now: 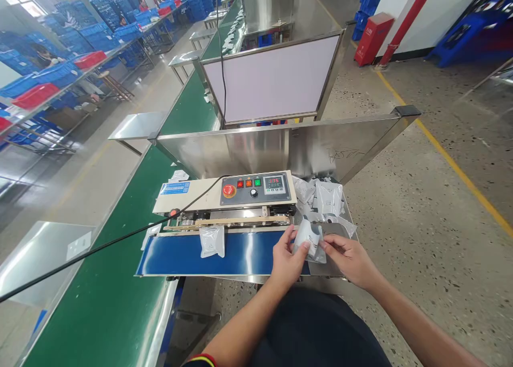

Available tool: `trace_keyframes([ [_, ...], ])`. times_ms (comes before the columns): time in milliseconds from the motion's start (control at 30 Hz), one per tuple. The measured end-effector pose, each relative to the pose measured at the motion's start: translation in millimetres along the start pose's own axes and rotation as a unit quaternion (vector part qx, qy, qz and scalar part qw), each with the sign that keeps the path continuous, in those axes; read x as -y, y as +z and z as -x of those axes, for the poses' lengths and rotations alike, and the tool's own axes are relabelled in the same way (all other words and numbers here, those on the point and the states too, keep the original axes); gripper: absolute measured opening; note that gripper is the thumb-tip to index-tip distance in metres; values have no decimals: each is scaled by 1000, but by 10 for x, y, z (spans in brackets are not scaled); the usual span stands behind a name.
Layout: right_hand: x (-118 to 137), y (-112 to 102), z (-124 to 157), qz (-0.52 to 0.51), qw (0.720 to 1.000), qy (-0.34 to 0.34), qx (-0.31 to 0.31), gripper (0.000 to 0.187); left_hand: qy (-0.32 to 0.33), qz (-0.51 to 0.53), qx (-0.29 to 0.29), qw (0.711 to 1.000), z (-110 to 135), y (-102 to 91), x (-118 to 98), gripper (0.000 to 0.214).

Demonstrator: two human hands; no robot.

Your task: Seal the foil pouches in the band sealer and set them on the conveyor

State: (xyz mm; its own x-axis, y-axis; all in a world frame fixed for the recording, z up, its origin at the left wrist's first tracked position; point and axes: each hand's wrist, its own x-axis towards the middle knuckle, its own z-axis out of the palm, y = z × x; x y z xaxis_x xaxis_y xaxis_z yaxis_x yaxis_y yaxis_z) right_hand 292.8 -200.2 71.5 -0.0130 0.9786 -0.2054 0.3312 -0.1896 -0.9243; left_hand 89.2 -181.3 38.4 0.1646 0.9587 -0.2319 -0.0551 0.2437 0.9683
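Both hands are at the right end of a band sealing machine [188, 197]. My left hand [287, 257] is closed on a small plastic bag [308, 240] with a white item inside, thumb in front. The fingers of my right hand [345, 255] pinch the right edge of the same bag. Another filled bag [212, 242] hangs from the sealing band, lying over the blue conveyor belt [168, 254]. Just beyond my hands, a pile of white bags [328, 197] lies on the machine's right side. What the white item in the held bag is, I cannot tell.
A black cable [120, 244] crosses in front of the machine to the left. The long green conveyor [100, 271] runs along the left side. Behind the machine stands a steel partition [256, 150] with a white board [276, 81] beyond. Blue crates [96, 38] are stacked far left.
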Motion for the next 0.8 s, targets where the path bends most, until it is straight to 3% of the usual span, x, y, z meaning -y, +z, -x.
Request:
trace_keyframes([
  [67, -95, 80, 25, -6, 999, 20, -27, 62, 7, -21, -37, 999, 27, 11, 75, 60],
  [267, -382, 181, 50, -43, 995, 56, -67, 61, 65, -161, 5, 985, -19, -46, 135, 43],
  [467, -574, 148, -150, -84, 969, 183, -141, 51, -52, -125, -92, 987, -263, -60, 355, 48],
  [567, -501, 253, -307, -92, 968, 194, -127, 46, -73, -94, -114, 986, -322, -111, 408, 46],
  [700, -316, 383, -523, -48, 976, 203, -58, 39, -88, -66, -167, 980, -299, -306, 345, 49],
  [800, -272, 222, -669, 47, 983, 173, -42, 39, -74, -63, -223, 970, -174, -514, 297, 53],
])
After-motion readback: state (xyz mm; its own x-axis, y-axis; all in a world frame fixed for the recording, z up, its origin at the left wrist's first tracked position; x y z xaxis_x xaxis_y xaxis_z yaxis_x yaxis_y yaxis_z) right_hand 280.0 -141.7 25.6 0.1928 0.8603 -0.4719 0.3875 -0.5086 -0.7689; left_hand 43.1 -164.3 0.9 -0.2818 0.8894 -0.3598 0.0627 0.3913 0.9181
